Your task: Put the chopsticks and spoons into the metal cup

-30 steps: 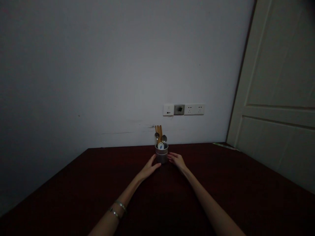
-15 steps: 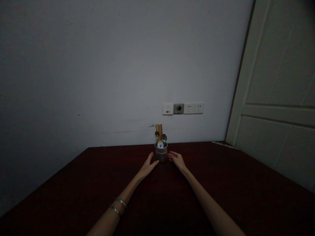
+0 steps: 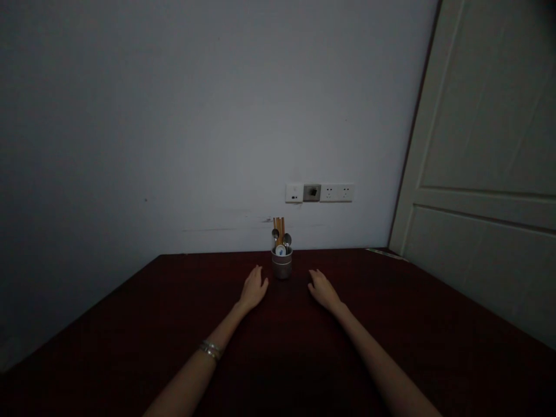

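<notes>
Centrally, a utensil cup [image 3: 282, 267] stands upright on the dark table [image 3: 130, 324], near its far edge; likely light, rigid, top-heavy, best gripped around the body. Left hand [image 3: 253, 288] and right hand [image 3: 322, 289] flank the cup, flat, empty, apart from it. Dimness obscures the chopsticks [image 3: 278, 229] and spoons [image 3: 286, 239].

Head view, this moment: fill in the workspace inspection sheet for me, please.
Surface: dark red-brown table, dimly lit.
Job's things: grey utensil cup upright near the far edge, holding chopsticks and spoons.
Clutter: thin flat strip at the far right corner.
Hands: left hand and right hand lie open on the table, either side of the cup, apart from it; bracelets on left wrist.
Cables: nothing seen.
Surroundings: pale wall, socket strip, door at right.
</notes>
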{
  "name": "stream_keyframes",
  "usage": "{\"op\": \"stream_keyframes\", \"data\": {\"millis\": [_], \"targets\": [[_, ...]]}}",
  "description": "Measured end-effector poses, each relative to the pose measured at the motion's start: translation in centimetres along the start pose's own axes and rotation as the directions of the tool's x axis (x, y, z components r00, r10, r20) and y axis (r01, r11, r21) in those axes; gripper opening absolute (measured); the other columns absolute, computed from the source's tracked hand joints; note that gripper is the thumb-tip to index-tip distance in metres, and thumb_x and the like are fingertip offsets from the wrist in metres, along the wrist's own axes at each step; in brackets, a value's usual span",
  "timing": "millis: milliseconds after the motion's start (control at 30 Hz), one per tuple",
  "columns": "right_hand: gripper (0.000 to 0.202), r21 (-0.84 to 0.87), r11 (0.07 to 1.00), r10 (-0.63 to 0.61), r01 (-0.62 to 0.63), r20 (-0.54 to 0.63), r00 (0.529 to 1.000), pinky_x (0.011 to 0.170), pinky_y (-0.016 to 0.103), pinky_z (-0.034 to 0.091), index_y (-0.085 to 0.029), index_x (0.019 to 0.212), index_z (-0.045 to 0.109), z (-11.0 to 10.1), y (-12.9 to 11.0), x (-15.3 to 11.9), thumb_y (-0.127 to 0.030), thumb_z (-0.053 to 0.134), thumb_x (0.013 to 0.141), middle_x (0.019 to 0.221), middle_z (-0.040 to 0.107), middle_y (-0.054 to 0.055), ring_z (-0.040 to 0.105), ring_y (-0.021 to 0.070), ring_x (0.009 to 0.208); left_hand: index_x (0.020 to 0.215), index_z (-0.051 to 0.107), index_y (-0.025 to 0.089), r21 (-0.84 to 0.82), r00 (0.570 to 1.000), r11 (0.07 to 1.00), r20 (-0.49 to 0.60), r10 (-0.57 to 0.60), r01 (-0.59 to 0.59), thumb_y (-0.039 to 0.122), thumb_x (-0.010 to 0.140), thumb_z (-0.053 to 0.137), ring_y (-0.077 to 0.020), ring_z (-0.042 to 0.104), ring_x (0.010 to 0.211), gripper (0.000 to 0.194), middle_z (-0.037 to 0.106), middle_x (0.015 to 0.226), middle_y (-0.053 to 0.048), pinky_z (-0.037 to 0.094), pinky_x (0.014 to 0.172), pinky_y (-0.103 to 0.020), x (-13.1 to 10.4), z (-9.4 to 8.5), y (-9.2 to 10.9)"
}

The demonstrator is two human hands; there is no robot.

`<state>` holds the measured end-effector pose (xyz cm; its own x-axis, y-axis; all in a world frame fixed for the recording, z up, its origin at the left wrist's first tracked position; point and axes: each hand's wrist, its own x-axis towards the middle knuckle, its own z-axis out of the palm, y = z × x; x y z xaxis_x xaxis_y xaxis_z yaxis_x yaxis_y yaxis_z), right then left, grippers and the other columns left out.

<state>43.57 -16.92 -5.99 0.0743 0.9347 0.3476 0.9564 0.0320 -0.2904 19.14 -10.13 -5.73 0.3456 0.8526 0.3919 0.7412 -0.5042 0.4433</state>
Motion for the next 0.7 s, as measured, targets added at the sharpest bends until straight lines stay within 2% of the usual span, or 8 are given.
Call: {"op": "stream_keyframes", "data": {"millis": [100,167,333,500,567,700], "targets": [[0.052,-0.098,0.993,0.077,-0.071,0.062,0.995,0.104,0.039,0.025,-0.001,0.13,0.04,-0.7,-0.3,-1.0,-0.021,0.039,0.082,0.135,0.04,0.018,0.028,0.027,0.13,0.132,0.036,0.005,0.136,0.993,0.985,0.062,0.102,-0.109,0.034,0.085,0.035,-0.0246,0.024,0.132,0.055,0.028,0.142,-0.017,0.021,0.106,-0.037,-1.3,-0.3,0.7],[0.053,-0.132,0.984,0.136,-0.123,0.095,0.986,0.103,0.043,0.025,-0.002,0.131,0.039,-0.9,-0.5,-1.7,-0.026,0.036,0.084,0.137,0.038,0.017,0.027,0.0283,0.13,0.131,0.037,0.006,0.184,0.989,0.974,0.09,0.118,-0.133,0.034,0.086,0.033,-0.0248,0.024,0.132,0.054,0.028,0.143,-0.016,0.022,0.106,-0.039,-2.1,-0.6,1.1],[0.053,-0.174,0.968,0.203,-0.181,0.12,0.972,0.102,0.045,0.024,-0.003,0.132,0.039,-1.2,-0.5,-3.2,-0.031,0.032,0.087,0.138,0.037,0.017,0.029,0.0284,0.129,0.131,0.039,0.007,0.28,0.998,0.959,0.065,0.026,-0.044,0.032,0.086,0.031,-0.0267,0.024,0.131,0.052,0.029,0.142,-0.016,0.022,0.105,-0.041,-3.4,-1.5,1.5],[0.05,-0.182,0.968,0.185,-0.172,0.058,0.981,0.103,0.042,0.022,-0.004,0.127,0.045,-0.9,-0.3,-4.3,-0.03,0.03,0.087,0.137,0.04,0.016,0.033,0.0258,0.127,0.13,0.04,0.006,0.334,0.993,0.937,0.024,-0.119,0.105,0.032,0.084,0.034,-0.0326,0.026,0.13,0.053,0.031,0.14,-0.02,0.022,0.102,-0.047,-4.1,-1.7,1.4],[0.049,-0.178,0.968,0.185,-0.176,0.038,0.982,0.103,0.041,0.023,-0.005,0.126,0.047,-0.9,-0.2,-4.5,-0.03,0.031,0.087,0.136,0.041,0.016,0.034,0.025,0.127,0.128,0.042,0.006,0.336,0.989,0.934,0.039,-0.142,0.121,0.033,0.084,0.034,-0.0334,0.03,0.127,0.052,0.035,0.138,-0.021,0.024,0.1,-0.048,-4.3,-1.7,1.3],[0.048,-0.166,0.971,0.177,-0.171,0.02,0.984,0.102,0.039,0.024,-0.006,0.124,0.049,-0.9,-0.2,-4.5,-0.029,0.031,0.086,0.134,0.043,0.016,0.037,0.0244,0.125,0.121,0.05,0.01,0.348,0.991,0.934,0.07,-0.112,0.081,0.032,0.085,0.032,-0.0312,0.035,0.125,0.047,0.043,0.133,-0.019,0.027,0.099,-0.046,-4.5,-1.8,1.1]]}}
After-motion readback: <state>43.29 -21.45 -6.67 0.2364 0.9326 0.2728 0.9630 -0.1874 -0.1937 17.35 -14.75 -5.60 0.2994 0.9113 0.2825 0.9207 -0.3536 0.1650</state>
